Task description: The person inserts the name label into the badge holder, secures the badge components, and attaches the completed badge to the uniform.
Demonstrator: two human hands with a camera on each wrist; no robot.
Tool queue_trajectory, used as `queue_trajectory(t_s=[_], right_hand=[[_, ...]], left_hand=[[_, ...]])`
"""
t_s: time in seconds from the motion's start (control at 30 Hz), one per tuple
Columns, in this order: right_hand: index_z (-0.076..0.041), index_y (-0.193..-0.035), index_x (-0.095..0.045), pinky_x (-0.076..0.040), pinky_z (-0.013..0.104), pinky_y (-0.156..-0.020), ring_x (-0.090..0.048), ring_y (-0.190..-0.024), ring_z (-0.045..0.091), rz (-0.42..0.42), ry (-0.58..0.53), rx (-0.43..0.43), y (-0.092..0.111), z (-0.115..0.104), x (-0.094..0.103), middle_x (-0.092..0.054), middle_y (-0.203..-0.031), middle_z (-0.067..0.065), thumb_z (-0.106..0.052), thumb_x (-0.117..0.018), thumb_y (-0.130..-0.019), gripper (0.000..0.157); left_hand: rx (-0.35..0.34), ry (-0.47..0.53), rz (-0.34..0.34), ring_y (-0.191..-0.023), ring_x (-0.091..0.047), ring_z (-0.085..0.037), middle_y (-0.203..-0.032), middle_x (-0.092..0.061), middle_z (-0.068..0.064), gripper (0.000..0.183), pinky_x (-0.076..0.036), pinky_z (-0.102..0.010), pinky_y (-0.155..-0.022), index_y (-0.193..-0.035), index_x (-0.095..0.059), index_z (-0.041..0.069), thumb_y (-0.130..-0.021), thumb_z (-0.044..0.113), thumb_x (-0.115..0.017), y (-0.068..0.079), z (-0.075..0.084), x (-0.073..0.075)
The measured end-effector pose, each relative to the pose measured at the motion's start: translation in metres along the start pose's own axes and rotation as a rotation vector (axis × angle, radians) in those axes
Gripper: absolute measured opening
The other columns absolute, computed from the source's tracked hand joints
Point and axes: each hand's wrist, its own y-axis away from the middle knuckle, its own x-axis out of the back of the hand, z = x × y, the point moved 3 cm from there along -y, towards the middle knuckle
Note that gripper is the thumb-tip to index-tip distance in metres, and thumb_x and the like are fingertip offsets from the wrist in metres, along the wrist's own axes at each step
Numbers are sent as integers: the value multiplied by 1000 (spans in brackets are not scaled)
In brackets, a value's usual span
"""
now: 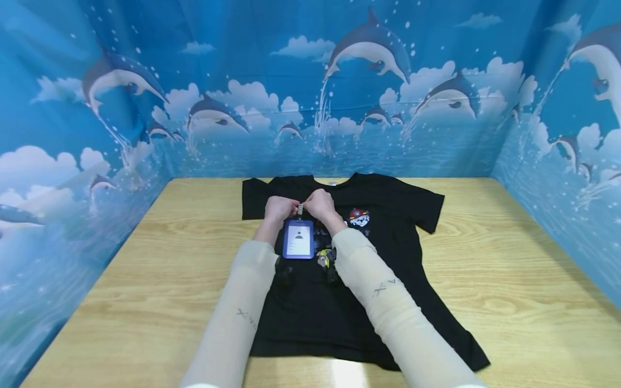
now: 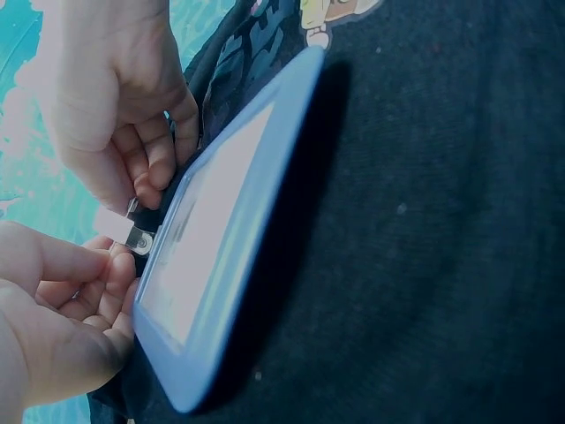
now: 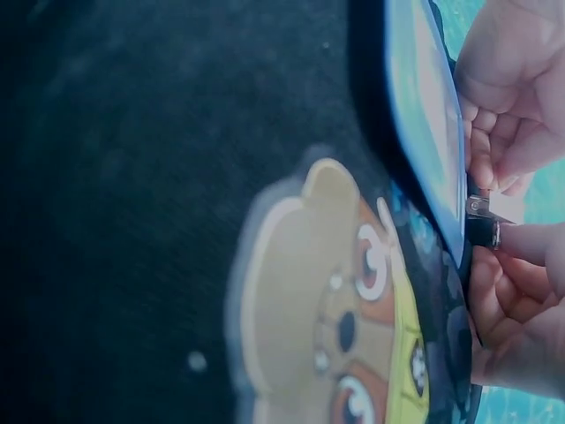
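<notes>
A blue-framed ID badge holder with a white card lies over the front of a black T-shirt. Its short strap and metal clip reach up toward the collar, between both hands. My left hand pinches at the clip from the left, its thumb and fingertips by the pale strap. From the right, my right hand has curled fingers and a thumb on the clip's metal end. Black cloth shows by the fingertips in the right wrist view; whether the clip bites it is hidden.
The shirt lies spread on a light wooden table, sleeves out, collar at the far edge. Cartoon dog prints mark its front. A blue dolphin-patterned curtain stands behind and on both sides.
</notes>
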Motion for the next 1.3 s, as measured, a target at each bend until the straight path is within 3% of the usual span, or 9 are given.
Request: queue_trajectory(t_s=[0.17, 0.23, 0.47, 0.67, 0.83, 1.0, 1.1, 1.3], right_hand=[[-4, -58, -64, -36, 25, -49, -43, -45, 13, -7, -21, -25, 1, 0, 1, -46, -47, -1, -18, -63, -86, 31], [-4, -59, -65, -36, 25, -50, -43, -45, 13, -4, -22, -22, 1, 0, 1, -48, -48, -1, -17, -62, -86, 30], [-7, -87, -75, -47, 28, -64, -60, -72, 17, -38, -44, 25, 4, 1, 1, -69, -79, 5, -10, -57, -85, 19], [-7, -97, -74, -48, 31, -74, -61, -84, 19, -75, -63, 34, 5, 1, 2, -70, -91, 6, -13, -56, -89, 21], [-7, -101, -73, -48, 31, -76, -60, -89, 19, -103, -71, 47, 5, 1, 3, -69, -97, 6, -14, -55, -90, 21], [-6, -108, -70, -44, 27, -67, -57, -85, 18, -170, -109, 48, 6, 2, 3, -66, -104, 8, -12, -53, -92, 24], [-5, -108, -69, -42, 26, -63, -55, -78, 18, -198, -144, 60, 6, 4, 3, -66, -102, 10, -9, -52, -92, 24], [-4, -102, -69, -46, 29, -66, -58, -76, 17, -186, -173, 59, 6, 9, 7, -65, -87, 8, -13, -58, -90, 19]], left_hand=[[6, -6, 5, -61, -56, -12, -68, -59, -4, 18, -43, -20, -53, -96, -71, 1, -85, 3, -58, 1, 1, 0], [2, -3, 3, -61, -56, -11, -68, -59, -4, 18, -44, -20, -55, -97, -71, 1, -85, 3, -58, 0, 1, 0], [-3, -7, 8, -59, -55, -10, -75, -61, -5, 21, -45, -20, -56, -98, -71, 2, -83, 0, -57, -3, -1, 0], [8, -21, 1, -63, -57, -11, -80, -63, -7, 24, -40, -17, -48, -100, -71, 2, -83, -2, -54, -3, -2, -1], [-8, -8, -8, -65, -56, -11, -83, -64, -7, 27, -43, -19, -53, -102, -70, 1, -83, -4, -51, -3, -2, -1], [-43, 13, -14, -65, -56, -12, -81, -63, -8, 30, -46, -22, -58, -105, -67, 0, -83, -5, -48, 1, -1, -1], [-75, 27, -20, -63, -55, -13, -75, -61, -8, 28, -45, -23, -59, -106, -64, -4, -85, -5, -46, 3, 0, -1], [-153, 70, -50, -59, -51, -12, -70, -52, -7, 24, -41, -20, -54, -103, -57, -8, -83, -9, -44, 3, 0, -5]])
